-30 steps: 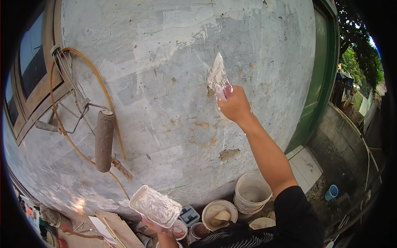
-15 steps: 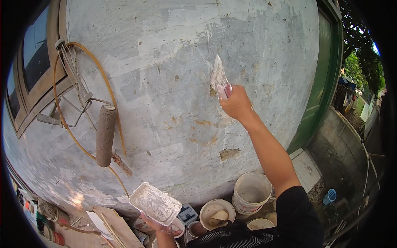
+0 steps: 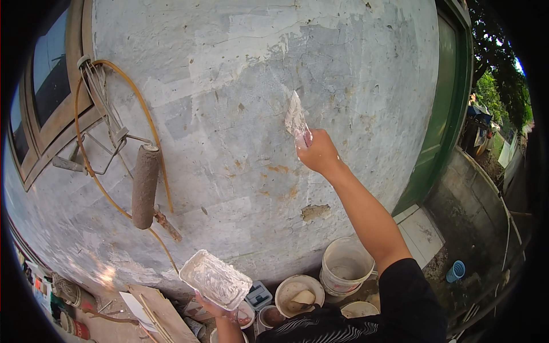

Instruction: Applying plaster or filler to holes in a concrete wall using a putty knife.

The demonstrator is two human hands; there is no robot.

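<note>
Putty knife (image 3: 295, 117) against wall (image 3: 229, 86), blade up.
Long axis near vertical, tilted slightly left; right hand (image 3: 317, 151) grips its handle, left hand (image 3: 213, 308) holds tray (image 3: 215, 279).

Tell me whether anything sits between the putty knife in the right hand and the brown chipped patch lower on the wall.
Nothing visible does. The right hand holds the white-smeared putty knife against the grey plastered wall, and only bare wall lies between it and the brown chipped patch below. The hanging paint roller is well off to the left.
</note>
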